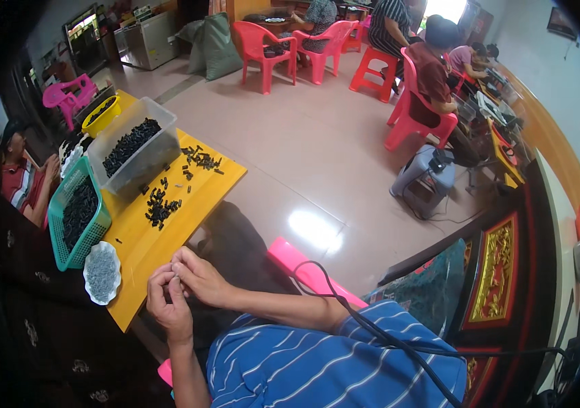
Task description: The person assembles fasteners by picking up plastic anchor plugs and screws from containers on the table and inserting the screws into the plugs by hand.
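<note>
My left hand (172,313) and my right hand (203,279) meet at the near edge of the yellow table (130,272). Their fingertips are pinched together; whatever is between them is too small to make out. Beyond the hands lies a loose pile of small black parts (161,209), with another scatter of black parts (201,159) farther off. Left of my hands sits a white scalloped dish (117,262) full of tiny grey pieces. Behind it stand a green basket (99,228) and a translucent plastic bin (171,126), both holding many black parts.
A yellow tub (112,114) stands past the bin. A person (25,170) sits across the table on the left. Other people sit on pink chairs (405,102) at the far right. A grey stool (422,180) stands on the floor. A black cable (371,326) crosses my right arm.
</note>
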Demonstrator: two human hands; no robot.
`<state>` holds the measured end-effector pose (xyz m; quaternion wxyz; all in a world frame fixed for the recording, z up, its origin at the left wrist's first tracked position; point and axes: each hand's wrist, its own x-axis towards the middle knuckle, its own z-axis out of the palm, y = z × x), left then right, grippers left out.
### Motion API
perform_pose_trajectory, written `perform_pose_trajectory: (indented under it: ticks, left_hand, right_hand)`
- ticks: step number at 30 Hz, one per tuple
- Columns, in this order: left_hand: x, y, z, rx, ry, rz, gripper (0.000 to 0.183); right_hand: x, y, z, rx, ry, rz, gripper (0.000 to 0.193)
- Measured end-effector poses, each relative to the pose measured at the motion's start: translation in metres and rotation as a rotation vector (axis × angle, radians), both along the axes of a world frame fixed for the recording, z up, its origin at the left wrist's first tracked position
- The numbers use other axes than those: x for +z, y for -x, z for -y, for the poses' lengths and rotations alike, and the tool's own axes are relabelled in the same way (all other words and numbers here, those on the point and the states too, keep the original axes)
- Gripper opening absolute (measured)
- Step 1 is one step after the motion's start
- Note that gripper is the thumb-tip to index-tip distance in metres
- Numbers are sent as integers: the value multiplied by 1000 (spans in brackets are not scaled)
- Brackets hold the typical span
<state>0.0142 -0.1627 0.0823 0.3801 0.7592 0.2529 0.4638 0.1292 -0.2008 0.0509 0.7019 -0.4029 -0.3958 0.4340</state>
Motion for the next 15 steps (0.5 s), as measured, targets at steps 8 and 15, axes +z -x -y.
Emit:
perform_pose_trajectory:
  ticks: [8, 15]
  left_hand:
    - [1, 1, -1, 99, -230, -72, 5]
    - [7, -3, 1, 152, -581, -140, 7]
  right_hand:
    - [2, -3, -1, -152, -8, 259, 22]
    - [-6, 5, -5, -36, 38, -101, 26]
